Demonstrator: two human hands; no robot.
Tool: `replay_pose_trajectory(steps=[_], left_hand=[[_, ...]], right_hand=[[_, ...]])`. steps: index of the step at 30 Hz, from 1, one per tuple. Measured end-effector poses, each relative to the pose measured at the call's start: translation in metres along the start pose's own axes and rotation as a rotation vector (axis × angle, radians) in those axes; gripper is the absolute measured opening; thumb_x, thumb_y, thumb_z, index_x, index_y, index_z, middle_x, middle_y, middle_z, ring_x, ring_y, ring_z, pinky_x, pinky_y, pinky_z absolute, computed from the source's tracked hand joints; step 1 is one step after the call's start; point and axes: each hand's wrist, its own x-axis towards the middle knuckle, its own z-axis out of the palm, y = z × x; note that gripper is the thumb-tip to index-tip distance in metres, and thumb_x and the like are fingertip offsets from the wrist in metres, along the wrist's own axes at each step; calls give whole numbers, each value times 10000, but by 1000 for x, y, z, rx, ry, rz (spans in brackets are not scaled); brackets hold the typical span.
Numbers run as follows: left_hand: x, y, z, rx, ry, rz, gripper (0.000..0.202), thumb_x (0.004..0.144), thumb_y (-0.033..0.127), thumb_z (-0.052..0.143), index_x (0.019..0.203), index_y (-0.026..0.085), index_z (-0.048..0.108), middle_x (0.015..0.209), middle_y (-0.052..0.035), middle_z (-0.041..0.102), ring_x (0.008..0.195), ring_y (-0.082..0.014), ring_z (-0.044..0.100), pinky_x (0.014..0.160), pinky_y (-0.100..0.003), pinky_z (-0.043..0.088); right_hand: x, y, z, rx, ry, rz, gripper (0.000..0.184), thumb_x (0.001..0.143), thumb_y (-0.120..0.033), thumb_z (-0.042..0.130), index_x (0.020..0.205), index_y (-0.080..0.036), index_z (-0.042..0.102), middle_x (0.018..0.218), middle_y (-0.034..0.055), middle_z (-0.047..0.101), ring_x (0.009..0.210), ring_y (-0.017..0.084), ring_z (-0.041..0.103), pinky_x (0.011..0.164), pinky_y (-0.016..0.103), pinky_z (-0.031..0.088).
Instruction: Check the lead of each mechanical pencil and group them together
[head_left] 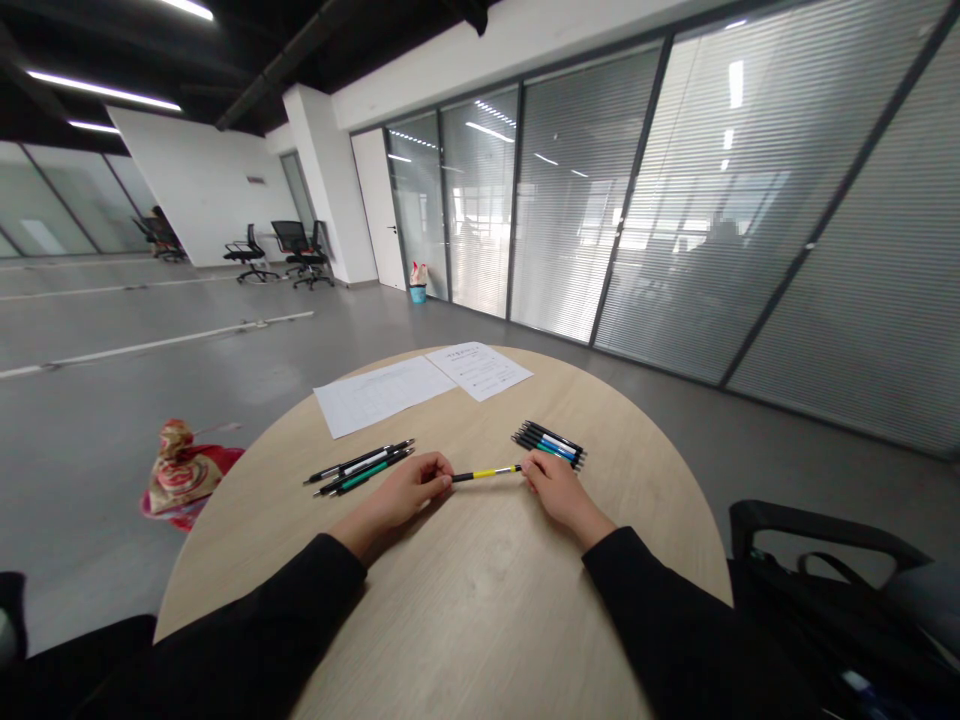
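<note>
A black pen with a yellow band (486,473) lies level just above the round wooden table (480,600), held at both ends. My left hand (409,490) is closed around its left end. My right hand (555,485) pinches its right end. Left of my left hand lie three pens (360,467), black with white or green bands, side by side. Behind my right hand sits a bundle of several pens (549,444) with blue and white bands.
Two printed paper sheets (420,385) lie at the table's far edge. A red and gold bag (180,475) sits on the floor at the left. A black bag on a chair (825,590) stands at my right. Glass partitions with blinds run behind.
</note>
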Motion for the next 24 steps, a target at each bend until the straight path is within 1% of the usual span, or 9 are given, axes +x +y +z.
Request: replay_pose_trajectory(steps=[9, 17, 24], left_hand=[[-1, 5, -1, 30, -2, -10, 234, 823, 411, 619, 817, 179, 586, 666, 17, 578, 613, -141, 487, 609, -268, 355], [-2, 6, 1, 15, 9, -18, 236, 832, 411, 621, 812, 178, 586, 660, 17, 566, 610, -137, 478, 598, -263, 341], [-3, 7, 1, 19, 20, -25, 233, 831, 407, 625, 826, 175, 598, 663, 19, 561, 608, -134, 464, 587, -260, 328]], right_hand=[[0, -2, -1, 0, -11, 1, 329, 942, -285, 448, 625, -203, 468, 608, -19, 526, 623, 146, 490, 612, 261, 320], [-1, -5, -1, -1, -9, 2, 341, 938, -288, 444, 608, -205, 455, 587, -20, 511, 608, 145, 479, 591, 265, 297], [-1, -5, -2, -9, -16, 6, 362, 948, -313, 430, 603, -207, 450, 583, -16, 516, 604, 145, 478, 589, 264, 301]])
